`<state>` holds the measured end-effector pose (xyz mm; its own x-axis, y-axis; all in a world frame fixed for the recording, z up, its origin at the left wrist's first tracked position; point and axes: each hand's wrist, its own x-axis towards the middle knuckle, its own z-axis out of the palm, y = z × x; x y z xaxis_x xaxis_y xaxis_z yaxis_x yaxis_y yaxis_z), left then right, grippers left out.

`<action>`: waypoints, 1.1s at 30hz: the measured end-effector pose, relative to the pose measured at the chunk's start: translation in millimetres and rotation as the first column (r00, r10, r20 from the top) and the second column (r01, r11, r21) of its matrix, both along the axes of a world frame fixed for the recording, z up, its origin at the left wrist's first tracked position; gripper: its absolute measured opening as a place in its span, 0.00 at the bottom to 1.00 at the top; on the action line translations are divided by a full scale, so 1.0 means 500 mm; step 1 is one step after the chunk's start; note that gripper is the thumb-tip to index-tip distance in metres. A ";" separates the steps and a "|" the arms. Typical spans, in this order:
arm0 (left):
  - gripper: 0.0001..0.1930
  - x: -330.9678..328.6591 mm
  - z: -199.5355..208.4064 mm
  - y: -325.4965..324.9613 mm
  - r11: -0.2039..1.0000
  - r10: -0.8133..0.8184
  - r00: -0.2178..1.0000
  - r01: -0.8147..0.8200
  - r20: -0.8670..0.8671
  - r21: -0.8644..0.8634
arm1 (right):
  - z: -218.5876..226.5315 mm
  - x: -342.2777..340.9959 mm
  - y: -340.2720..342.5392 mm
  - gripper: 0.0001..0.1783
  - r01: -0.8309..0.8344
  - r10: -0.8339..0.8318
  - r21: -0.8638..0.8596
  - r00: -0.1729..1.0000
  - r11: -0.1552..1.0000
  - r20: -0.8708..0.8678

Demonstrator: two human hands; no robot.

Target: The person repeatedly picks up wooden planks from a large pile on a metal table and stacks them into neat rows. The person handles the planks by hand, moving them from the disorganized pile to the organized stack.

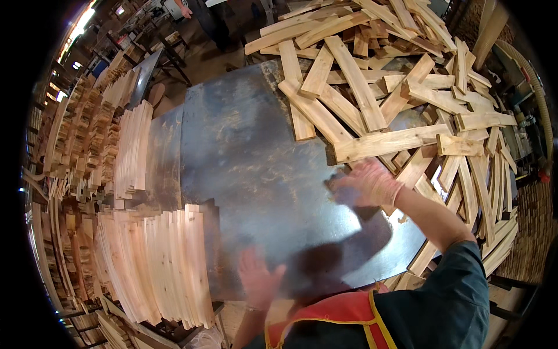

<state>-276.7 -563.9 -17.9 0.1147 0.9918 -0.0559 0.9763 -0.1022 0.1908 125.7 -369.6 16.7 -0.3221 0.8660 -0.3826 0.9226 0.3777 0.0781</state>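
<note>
My left hand (259, 278), slightly blurred, is above the near edge of the metal tabletop (244, 151). Its fingers are stretched, the thumb stands apart, and nothing is in it. To its left, a row of light wooden boards (174, 262) stands packed side by side on edge. My right hand (369, 185), in a pale pinkish work glove, reaches over the tabletop at the border of a loose heap of planks (354, 87). Motion smears its fingers; they look spread, with no board between them. Just beyond it lies a long knotty plank (395, 142).
Another row of upright boards (132, 148) stands farther back on the left, beside tall stacks of timber (81, 128). A ribbed hose (535, 93) hangs at the right, above a stack of boards (526, 232). Another person's dark-clothed legs (210, 23) are at the back.
</note>
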 end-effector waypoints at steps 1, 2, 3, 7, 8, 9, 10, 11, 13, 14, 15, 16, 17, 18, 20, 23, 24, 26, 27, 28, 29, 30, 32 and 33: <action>0.48 0.037 0.008 0.016 0.999 -0.041 0.999 0.041 0.033 -0.003 | 0.016 -0.017 -0.011 0.28 -0.139 0.151 0.059 0.939 0.988 -0.308; 0.47 0.069 0.016 0.028 0.995 -0.095 0.993 0.096 0.068 0.001 | -0.012 0.011 0.042 0.31 0.121 -0.073 0.103 0.921 0.987 -0.383; 0.46 0.092 0.025 0.041 0.990 -0.142 0.986 0.142 0.087 0.003 | -0.033 0.057 0.113 0.35 0.383 -0.283 0.131 0.836 0.914 -0.469; 0.45 0.138 0.027 0.057 0.969 -0.248 0.963 0.248 0.103 0.007 | -0.082 0.203 0.264 0.45 0.793 -0.590 0.240 0.584 0.559 -0.558; 0.45 0.131 0.019 0.042 0.971 -0.238 0.967 0.239 0.087 0.000 | -0.095 0.179 0.272 0.44 0.802 -0.624 0.216 0.575 0.556 -0.529; 0.45 0.128 0.006 0.031 0.970 -0.240 0.966 0.243 0.097 -0.023 | -0.111 0.150 0.260 0.44 0.811 -0.657 0.195 0.566 0.552 -0.498; 0.45 0.118 0.001 0.022 0.971 -0.231 0.968 0.236 0.095 -0.042 | -0.135 0.124 0.235 0.43 0.795 -0.590 0.214 0.574 0.568 -0.567; 0.46 0.111 0.003 0.016 0.974 -0.212 0.973 0.218 0.089 -0.061 | -0.166 0.099 0.201 0.41 0.775 -0.513 0.229 0.577 0.589 -0.636; 0.45 0.106 0.022 0.001 0.972 -0.090 0.993 0.105 0.080 -0.208 | -0.113 0.001 0.090 0.36 0.798 -0.512 0.003 0.390 0.603 -0.766; 0.45 0.107 0.031 0.002 0.955 -0.013 0.989 0.057 0.148 -0.291 | -0.102 -0.024 0.037 0.35 0.682 -0.423 -0.166 0.228 0.713 -0.877; 0.45 0.104 0.038 0.011 0.929 0.051 0.973 0.036 0.225 -0.369 | -0.092 -0.082 -0.043 0.37 0.708 -0.239 -0.073 0.138 0.702 -0.961; 0.48 0.100 0.046 0.022 0.888 0.152 0.930 0.020 0.335 -0.459 | -0.083 -0.113 -0.108 0.41 0.549 -0.410 -0.431 -0.168 0.716 -0.896; 0.49 0.101 0.029 0.042 0.899 0.185 0.874 0.034 0.449 -0.437 | -0.167 -0.112 -0.199 0.42 0.702 -0.419 -0.128 0.260 0.701 -0.870; 0.50 0.102 -0.005 0.052 0.900 0.229 0.806 0.038 0.546 -0.433 | -0.212 -0.169 -0.272 0.44 0.676 -0.149 0.098 0.297 0.730 -0.943; 0.48 0.120 -0.041 0.080 0.883 0.354 0.579 0.053 0.735 -0.467 | -0.024 -0.296 -0.352 0.44 0.214 -0.502 -0.492 -0.009 0.844 -0.865; 0.34 0.096 -0.072 0.106 0.773 0.625 0.283 -0.094 0.728 -0.627 | -0.078 -0.325 -0.432 0.40 0.156 -0.253 -0.213 0.310 0.964 -0.917; 0.32 0.046 -0.109 0.091 0.738 0.666 0.294 -0.129 0.685 -0.662 | -0.078 -0.315 -0.426 0.39 0.164 -0.174 -0.110 0.448 0.980 -0.877; 0.28 -0.036 -0.097 0.061 0.710 0.701 0.353 -0.262 0.620 -0.653 | -0.057 -0.238 -0.345 0.38 0.419 -0.130 0.134 0.542 0.898 -0.830; 0.27 -0.055 -0.042 0.043 0.716 0.696 0.409 -0.337 0.590 -0.611 | -0.092 -0.171 -0.311 0.37 0.556 -0.245 0.213 0.636 0.804 -0.732; 0.27 -0.079 -0.022 0.013 0.773 0.634 0.619 -0.495 0.464 -0.397 | -0.104 -0.128 -0.290 0.39 0.656 -0.339 0.302 0.664 0.692 -0.667; 0.27 -0.108 -0.015 -0.022 0.813 0.579 0.767 -0.567 0.276 -0.131 | -0.108 -0.101 -0.280 0.42 0.723 -0.435 0.397 0.670 0.565 -0.601; 0.32 -0.181 -0.033 -0.061 0.907 0.414 0.894 -0.421 0.173 0.002 | -0.110 -0.090 -0.275 0.44 0.752 -0.528 0.364 0.650 0.549 -0.547; 0.41 -0.322 -0.073 -0.132 0.944 0.315 0.930 -0.285 -0.189 0.167 | -0.116 -0.093 -0.267 0.49 0.805 -0.680 0.301 0.593 0.512 -0.430; 0.46 -0.366 -0.086 -0.158 0.923 0.380 0.832 -0.313 -0.404 0.223 | -0.129 -0.099 -0.273 0.50 0.797 -0.677 0.327 0.604 0.508 -0.421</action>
<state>-459.8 -642.8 -60.9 -0.2407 0.9625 0.1251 0.9319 0.2652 -0.2475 76.1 -505.9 -47.8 0.4987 0.8615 0.0951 0.8575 -0.4744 -0.1991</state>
